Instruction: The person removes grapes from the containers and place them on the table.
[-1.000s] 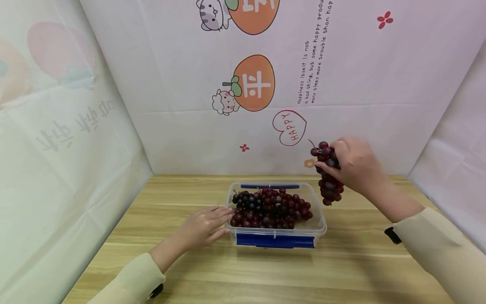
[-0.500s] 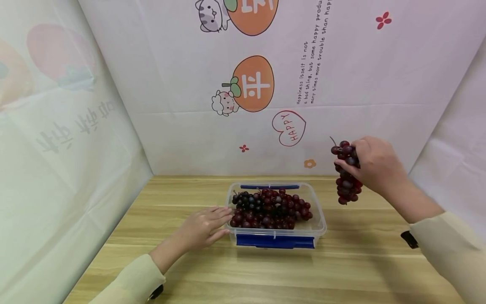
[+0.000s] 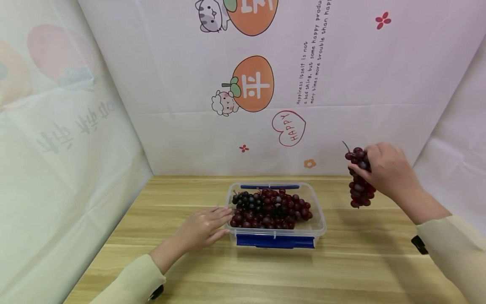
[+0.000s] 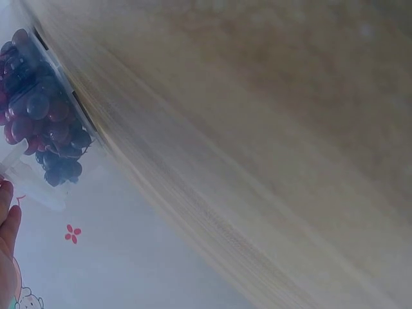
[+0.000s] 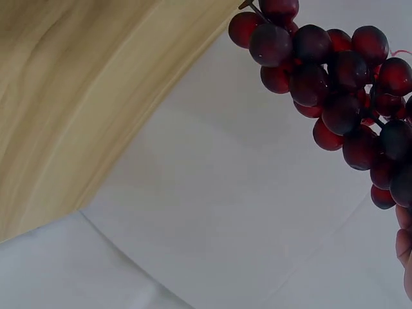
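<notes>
My right hand (image 3: 389,169) grips a bunch of dark red grapes (image 3: 360,185) near its stem end, and the bunch hangs over the right part of the table. In the right wrist view the grapes (image 5: 344,96) fill the upper right, with only a bit of the hand at the edge. A clear plastic box (image 3: 320,221) with blue clips stands mid-table, holding more red and blackish grapes (image 3: 269,209). My left hand (image 3: 203,226) has its fingers extended, fingertips at the box's left rim. The left wrist view shows those fingers (image 4: 8,225) beside the box.
The wooden table (image 3: 243,274) reaches back to a white cloth wall (image 3: 182,139) printed with cartoon fruit and writing. White cloth also closes off the left side (image 3: 76,169) and the right side (image 3: 455,139).
The right hand has carried the hanging grapes further right, away from the box, and slightly lower at the end. The left hand and the box have stayed in place.
</notes>
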The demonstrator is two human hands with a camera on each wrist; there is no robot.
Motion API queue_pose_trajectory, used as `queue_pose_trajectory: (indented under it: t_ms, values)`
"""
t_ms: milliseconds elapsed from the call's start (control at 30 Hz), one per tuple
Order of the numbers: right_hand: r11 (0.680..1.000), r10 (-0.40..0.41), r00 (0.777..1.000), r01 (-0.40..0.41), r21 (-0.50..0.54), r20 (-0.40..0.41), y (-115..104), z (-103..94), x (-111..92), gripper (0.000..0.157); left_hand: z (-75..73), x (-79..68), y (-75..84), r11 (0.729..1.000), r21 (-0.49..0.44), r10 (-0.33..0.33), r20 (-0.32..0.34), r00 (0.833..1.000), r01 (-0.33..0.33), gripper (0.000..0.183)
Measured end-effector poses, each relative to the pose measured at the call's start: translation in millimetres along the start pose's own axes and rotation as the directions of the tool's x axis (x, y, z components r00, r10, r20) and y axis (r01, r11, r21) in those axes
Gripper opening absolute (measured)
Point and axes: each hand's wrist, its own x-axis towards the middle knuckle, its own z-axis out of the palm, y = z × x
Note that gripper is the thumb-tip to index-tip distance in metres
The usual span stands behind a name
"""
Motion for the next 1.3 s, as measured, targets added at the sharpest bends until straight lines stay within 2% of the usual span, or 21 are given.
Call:
queue_pose_trajectory:
  t_ms: [200,467,867,1033,1300]
  values:
    - [1.000,0.015,0.999,-0.014,-0.019,0.038,9,5.1,-10,0.071,0.9,-0.4,1.0,1.000,-0.007,-0.004,-0.003,1.000,0.004,0.044]
    - [0.999,-0.003,0.998,0.006,-0.040,0.066,19,10.7,-21,0.070,0.8,0.0,1.9,1.000,-0.010,-0.007,-0.008,1.000,0.006,0.043]
    - [0.999,-0.024,0.991,0.020,0.026,0.135,24,27.2,-37,0.070,1.9,0.1,0.6,1.000,0.020,0.008,-0.020,1.000,-0.008,0.042]
    - [1.000,0.007,0.983,-0.011,0.023,0.183,23,32.4,-43,0.072,2.1,0.1,0.1,1.000,0.021,0.005,-0.015,1.000,-0.005,0.045]
    - [0.996,0.083,0.959,-0.087,0.000,0.272,20,40.9,-49,0.055,0.4,0.6,1.2,1.000,0.018,0.000,-0.005,1.000,0.000,0.046]
